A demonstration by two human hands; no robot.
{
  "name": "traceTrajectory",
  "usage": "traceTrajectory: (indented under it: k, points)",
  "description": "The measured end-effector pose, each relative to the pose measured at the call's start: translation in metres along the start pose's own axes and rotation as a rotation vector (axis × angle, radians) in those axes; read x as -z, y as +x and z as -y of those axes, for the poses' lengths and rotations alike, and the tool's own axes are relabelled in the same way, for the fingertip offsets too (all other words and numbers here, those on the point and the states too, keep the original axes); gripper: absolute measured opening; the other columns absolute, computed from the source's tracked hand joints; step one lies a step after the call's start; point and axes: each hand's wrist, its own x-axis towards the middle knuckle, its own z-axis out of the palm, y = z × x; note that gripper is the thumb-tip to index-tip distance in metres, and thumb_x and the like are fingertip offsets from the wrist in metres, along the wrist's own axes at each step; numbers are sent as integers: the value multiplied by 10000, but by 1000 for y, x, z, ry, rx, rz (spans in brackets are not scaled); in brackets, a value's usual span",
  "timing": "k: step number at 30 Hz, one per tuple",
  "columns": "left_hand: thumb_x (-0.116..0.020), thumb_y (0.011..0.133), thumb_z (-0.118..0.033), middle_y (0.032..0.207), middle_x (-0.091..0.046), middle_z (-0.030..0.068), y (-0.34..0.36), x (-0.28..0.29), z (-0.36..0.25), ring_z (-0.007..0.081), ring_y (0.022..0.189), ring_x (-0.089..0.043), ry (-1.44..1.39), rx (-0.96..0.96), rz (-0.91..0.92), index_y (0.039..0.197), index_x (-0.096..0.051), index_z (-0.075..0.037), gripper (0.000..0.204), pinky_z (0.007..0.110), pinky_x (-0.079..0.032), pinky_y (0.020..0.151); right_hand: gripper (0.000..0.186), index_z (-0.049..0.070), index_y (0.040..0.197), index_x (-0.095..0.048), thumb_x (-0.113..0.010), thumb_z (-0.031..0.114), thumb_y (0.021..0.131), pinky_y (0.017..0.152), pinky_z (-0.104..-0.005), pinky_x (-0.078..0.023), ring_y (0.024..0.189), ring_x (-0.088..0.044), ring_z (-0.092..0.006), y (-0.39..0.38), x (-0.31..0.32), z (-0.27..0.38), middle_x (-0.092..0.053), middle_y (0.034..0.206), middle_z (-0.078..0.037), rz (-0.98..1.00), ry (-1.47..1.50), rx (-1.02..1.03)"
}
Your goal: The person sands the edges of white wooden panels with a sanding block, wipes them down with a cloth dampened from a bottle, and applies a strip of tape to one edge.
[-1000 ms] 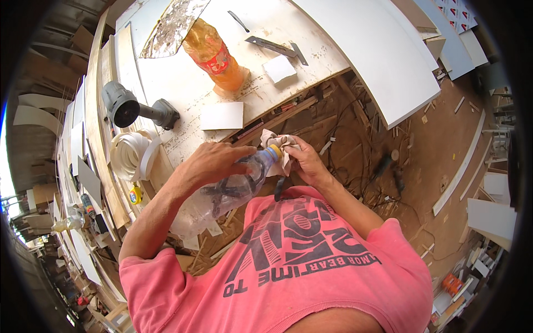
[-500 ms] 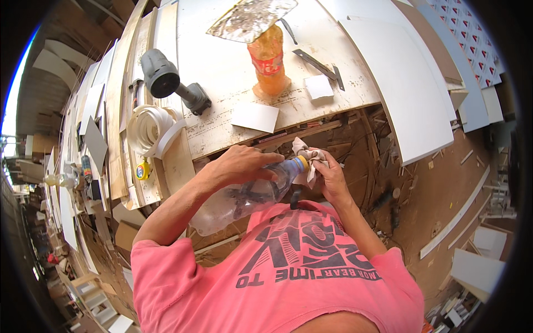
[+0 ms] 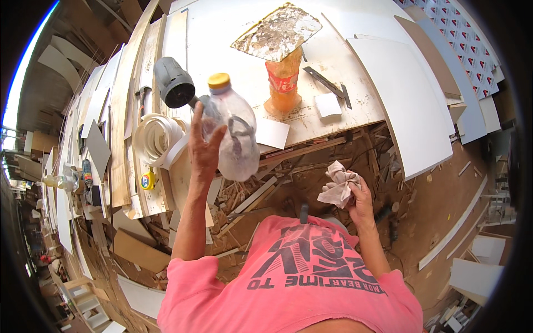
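My left hand (image 3: pixel 205 141) is at the left side of a clear plastic bottle (image 3: pixel 239 147) with a yellow cap. Its thumb lies against the bottle and one finger points up; the other fingers are partly hidden. Upright, the bottle has its base over the table's front edge, with dark smudges showing through its wall. My right hand (image 3: pixel 361 200) is lower and farther right, closed on a crumpled pale cloth (image 3: pixel 340 186). Beyond the hands, an orange bottle (image 3: pixel 284 89) stands on the white worktable (image 3: pixel 327 130), a stained flat sheet (image 3: pixel 277 33) on its top.
A grey cordless tool (image 3: pixel 175 83), a roll of pale edging (image 3: pixel 152 141) and a yellow tape measure (image 3: pixel 148 180) lie at the left. A square (image 3: pixel 327 86) and white offcuts (image 3: pixel 327 105) are farther right. Large white panels (image 3: pixel 405 105) overhang the right side. Scraps (image 3: pixel 244 205) litter the floor below.
The plastic bottle has gone up and left with my left hand, from slanting to upright. My right hand and the cloth have come away from its cap, moving right and down.
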Motion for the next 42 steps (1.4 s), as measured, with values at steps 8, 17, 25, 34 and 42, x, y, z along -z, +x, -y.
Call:
traceTrajectory:
  k: [8, 17, 25, 34, 42]
  points:
    - [-656, 905, -117, 1221, -533, 180, 104, -40, 45, 245, 1026, -539, 262, -284, -414, 1411, -355, -7, 599, 360, -456, 898, 331, 11, 1237, -490, -515, 59, 911, 863, -438, -547, 972, -661, -326, -19, 50, -4, -606, 1143, -168, -126, 84, 74]
    - [-611, 922, -198, 1349, -404, 259, 133, -76, 88, 400, 1160, -505, 503, -256, -329, 1481, -250, -107, 671, 489, -428, 962, 320, 18, 1191, -533, -586, 91, 884, 897, -357, -502, 975, -635, -204, -53, 125, 6, -635, 1088, -89, -523, 87, 346]
    - [-606, 895, -302, 1437, -305, 312, 131, -68, 96, 451, 1309, -353, 563, -40, -182, 1476, -143, 16, 808, 467, -299, 1092, 312, 68, 1206, -567, -599, 114, 900, 767, -301, -532, 896, -644, -179, -55, 164, 131, -632, 1045, -79, -781, -298, 610]
    - [-652, 850, -331, 1494, -242, 289, 77, -87, 36, 390, 1361, -297, 721, 61, -272, 1461, -176, 73, 873, 415, -249, 1136, 198, 183, 990, -647, -699, 102, 817, 951, -380, -495, 1115, -506, -256, 67, 311, 178, -588, 1105, -24, -657, -1769, 872]
    - [-461, 982, -80, 1340, -484, 192, -61, -227, -64, 284, 1226, -490, 408, -148, -224, 1380, -391, 1, 412, 392, -394, 1039, 144, 102, 968, -654, -643, 94, 825, 935, -395, -464, 1013, -538, -281, 50, 260, 149, -575, 960, -55, -274, -1439, 949]
